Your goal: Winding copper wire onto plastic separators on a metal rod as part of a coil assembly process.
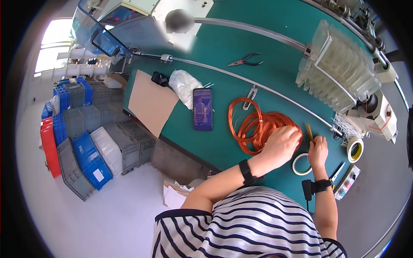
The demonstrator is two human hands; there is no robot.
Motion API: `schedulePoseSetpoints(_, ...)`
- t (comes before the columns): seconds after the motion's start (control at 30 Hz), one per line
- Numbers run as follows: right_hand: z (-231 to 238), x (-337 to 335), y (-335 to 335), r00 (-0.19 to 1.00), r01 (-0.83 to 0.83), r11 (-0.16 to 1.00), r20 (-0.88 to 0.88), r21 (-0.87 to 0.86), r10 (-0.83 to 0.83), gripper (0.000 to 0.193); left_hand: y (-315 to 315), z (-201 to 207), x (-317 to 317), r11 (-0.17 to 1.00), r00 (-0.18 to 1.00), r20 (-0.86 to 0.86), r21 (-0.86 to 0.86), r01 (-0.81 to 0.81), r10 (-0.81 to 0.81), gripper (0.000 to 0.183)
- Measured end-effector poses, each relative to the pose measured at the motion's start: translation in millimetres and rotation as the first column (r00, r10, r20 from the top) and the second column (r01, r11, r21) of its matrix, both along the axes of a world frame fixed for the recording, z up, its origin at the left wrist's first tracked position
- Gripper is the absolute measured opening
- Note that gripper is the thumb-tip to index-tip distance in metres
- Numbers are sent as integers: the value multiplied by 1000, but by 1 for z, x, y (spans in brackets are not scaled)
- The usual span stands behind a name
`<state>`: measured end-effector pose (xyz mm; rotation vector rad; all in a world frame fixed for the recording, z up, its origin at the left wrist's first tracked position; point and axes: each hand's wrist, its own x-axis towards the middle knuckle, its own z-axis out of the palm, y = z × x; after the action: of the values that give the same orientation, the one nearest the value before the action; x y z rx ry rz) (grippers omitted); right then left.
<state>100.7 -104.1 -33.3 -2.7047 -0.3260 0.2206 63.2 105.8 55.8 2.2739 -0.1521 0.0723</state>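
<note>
Several coils of copper-coloured wire (245,129) lie overlapping on the green bench mat. My left hand (282,146) rests over their right side, its fingers curled and pressed together on the wire. Just right of the coils, my right hand (318,151) is closed around a slim yellow tool (309,132), which points away from me; its exact kind is too small to tell. Below and between the two hands lies a white tape ring (302,164). Scissors (337,172) sit beside my right wrist, partly hidden by it.
Beyond the coils are a small metal tool (250,98), a metal rail (258,79) and pliers (245,62). A phone (202,109) and a plastic bag (184,84) lie left. Right are a tape roll (355,149), a button box (346,182) and a clear-plate rack (340,69).
</note>
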Motion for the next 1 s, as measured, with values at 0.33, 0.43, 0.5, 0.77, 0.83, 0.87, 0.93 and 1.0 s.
schedulePoseSetpoints(0.33, 163, 14, -2, 876, -261, 915, -323, 309, 359, 6, 15, 34, -11, 953, 957, -37, 88, 290, -288, 13)
schedulePoseSetpoints(0.43, 181, 28, -46, 774, 143, 909, -617, 391, 143, 10, 37, 52, -18, 971, 972, -93, -133, 201, -214, 9)
schedulePoseSetpoints(0.5, 192, 37, -52, 726, 244, 842, -666, 482, 171, 11, 44, 59, -20, 965, 973, -120, -199, 171, -197, 9)
schedulePoseSetpoints(0.77, 234, 95, -40, 895, 307, 347, -393, 886, 212, 21, 73, 95, -4, 991, 993, 119, -136, -8, 25, 42)
schedulePoseSetpoints(0.83, 268, 131, -67, 984, 90, 435, -147, 896, 100, 28, 108, 98, 10, 978, 976, 84, -67, -195, 200, 56)
schedulePoseSetpoints(0.87, 301, 146, -92, 994, -28, 493, -28, 870, 105, 31, 132, 105, 20, 965, 948, 192, 10, -261, 254, 51)
schedulePoseSetpoints(0.93, 334, 177, -121, 991, 50, 516, 21, 855, -130, 33, 187, 91, 26, 859, 821, 257, -193, -474, 510, 36)
schedulePoseSetpoints(1.0, 334, 235, -79, 980, 12, 499, 91, 866, -180, 32, 265, 98, 8, 678, 623, 324, -89, -729, 712, 29)
